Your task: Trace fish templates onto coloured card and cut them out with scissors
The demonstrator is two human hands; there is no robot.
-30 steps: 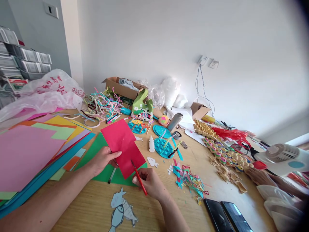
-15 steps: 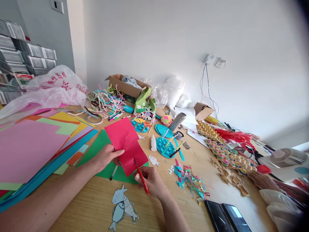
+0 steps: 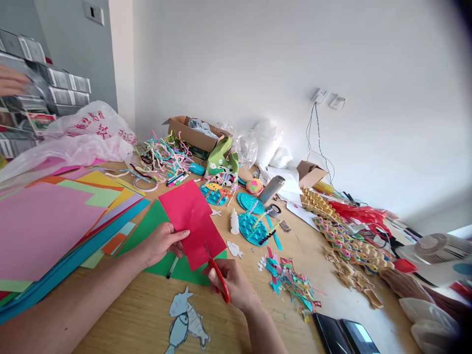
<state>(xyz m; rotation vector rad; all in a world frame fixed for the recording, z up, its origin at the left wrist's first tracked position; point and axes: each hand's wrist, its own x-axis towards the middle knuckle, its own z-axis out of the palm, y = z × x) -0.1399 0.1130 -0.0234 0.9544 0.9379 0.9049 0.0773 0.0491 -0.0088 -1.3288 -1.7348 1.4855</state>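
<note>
A red paper sheet [image 3: 193, 219] is pinched at its left edge by my left hand [image 3: 162, 244], thumb on top. My right hand [image 3: 230, 280] is closed round the red handles of a pair of scissors [image 3: 220, 281]; the blades lie at the sheet's lower edge. Beneath the sheet is green paper [image 3: 153, 221] with a pen [image 3: 172, 268] on it. Nearer to me lie paper fish cutouts [image 3: 179, 328], drawn with dark lines. Another fish cutout [image 3: 235, 249] is right of the red sheet.
Coloured paper [image 3: 47, 221] is stacked at left. Paper scraps [image 3: 291, 280], phones [image 3: 332, 334], a glue bottle [image 3: 234, 221], blue craft pieces [image 3: 252, 226] and a metal flask [image 3: 272, 189] are at right. Another person's hand [image 3: 13, 81] shows at upper left, a person's arm [image 3: 409, 285] at far right.
The scissors' red handles have spread apart and my right hand has shifted slightly. Another person's hand has come into view at the upper left. The view has moved a little.
</note>
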